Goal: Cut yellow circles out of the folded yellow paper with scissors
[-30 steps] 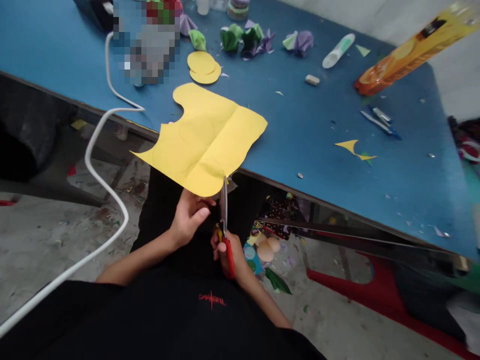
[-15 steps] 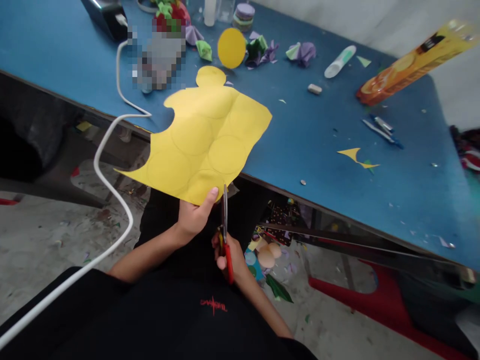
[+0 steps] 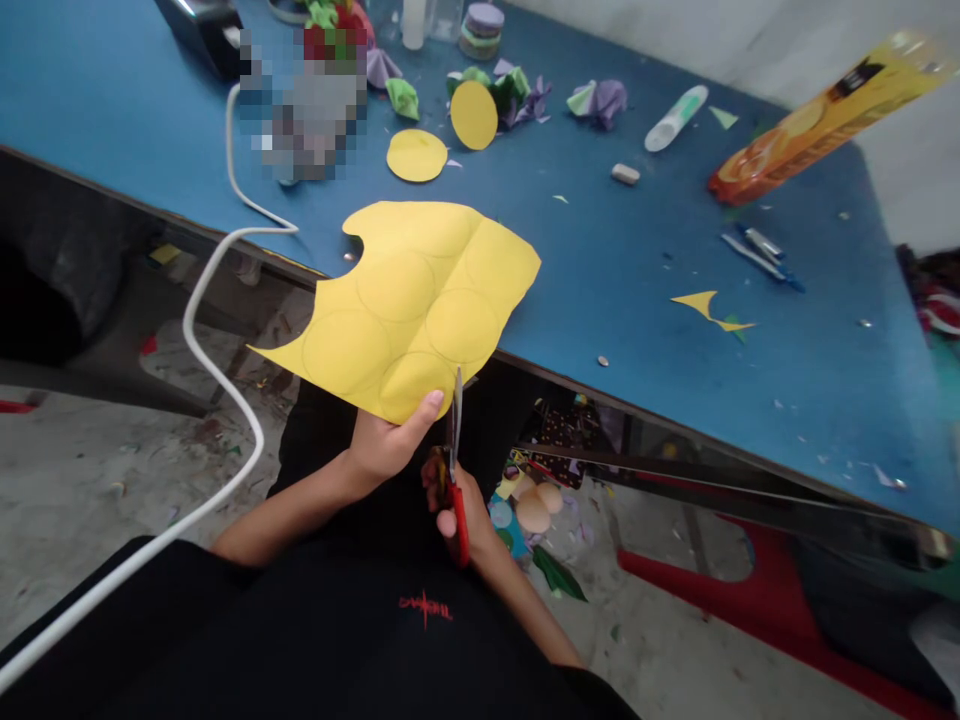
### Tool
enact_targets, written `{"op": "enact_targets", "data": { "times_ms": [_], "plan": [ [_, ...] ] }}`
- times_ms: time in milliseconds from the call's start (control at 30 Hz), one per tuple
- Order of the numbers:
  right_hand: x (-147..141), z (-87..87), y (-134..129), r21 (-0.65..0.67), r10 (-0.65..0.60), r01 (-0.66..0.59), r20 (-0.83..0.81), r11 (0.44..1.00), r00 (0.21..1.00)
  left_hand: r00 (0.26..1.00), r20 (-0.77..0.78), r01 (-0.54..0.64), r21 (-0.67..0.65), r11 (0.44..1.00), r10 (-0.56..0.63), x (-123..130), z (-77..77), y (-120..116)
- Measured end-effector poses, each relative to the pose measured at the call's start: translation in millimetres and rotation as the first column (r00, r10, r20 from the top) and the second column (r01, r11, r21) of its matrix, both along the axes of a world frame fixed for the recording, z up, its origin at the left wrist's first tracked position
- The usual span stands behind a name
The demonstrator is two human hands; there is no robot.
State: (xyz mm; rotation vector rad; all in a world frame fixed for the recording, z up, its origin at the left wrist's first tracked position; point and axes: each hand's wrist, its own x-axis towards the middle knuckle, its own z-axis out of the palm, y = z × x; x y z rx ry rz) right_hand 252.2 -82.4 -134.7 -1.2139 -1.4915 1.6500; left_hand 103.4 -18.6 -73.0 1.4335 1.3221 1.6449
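A yellow paper sheet (image 3: 409, 285) with several circles drawn on it is pinched at its near edge by my left hand (image 3: 386, 445), thumb on top. Its left side has curved cut-outs. My right hand (image 3: 469, 510) grips scissors (image 3: 456, 430) with red handles, the blades pointing away from me at the sheet's near right edge. Part of that hand's fingers is hidden behind the handles. Beyond the sheet, on the blue table, are two cut yellow paper circles, one lying flat (image 3: 417, 156) and one tilted up (image 3: 474, 115) against crumpled paper.
On the blue table (image 3: 600, 270) stand an orange drink bottle (image 3: 817, 120), a glue tube (image 3: 676, 118), an eraser (image 3: 625, 174), pens (image 3: 765, 255) and yellow scraps (image 3: 709, 308). A white cable (image 3: 225, 390) runs along my left side. Paper bits litter the floor below.
The sheet has dropped slightly toward me, uncovering the flat yellow circle behind it. The other yellow circle appears a little lower and to the right. Both hands keep their hold.
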Motion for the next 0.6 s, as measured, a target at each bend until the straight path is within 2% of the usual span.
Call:
{"op": "enact_targets", "data": {
  "times_ms": [367, 600],
  "plan": [
    [-1.3, -0.5, -2.4, -0.012, 0.018, -0.018, -0.041, 1.0, 0.999, 0.996, 0.057, 0.069, -0.067, 0.995, -0.065, 4.9, -0.4, -3.7],
    [-1.3, -7.3, -6.0, -0.003, -0.017, 0.017, 0.01, 1.0, 1.0, 0.998, 0.032, 0.053, -0.06, 0.997, -0.051, 1.7, 0.4, -2.8]
  ]
}}
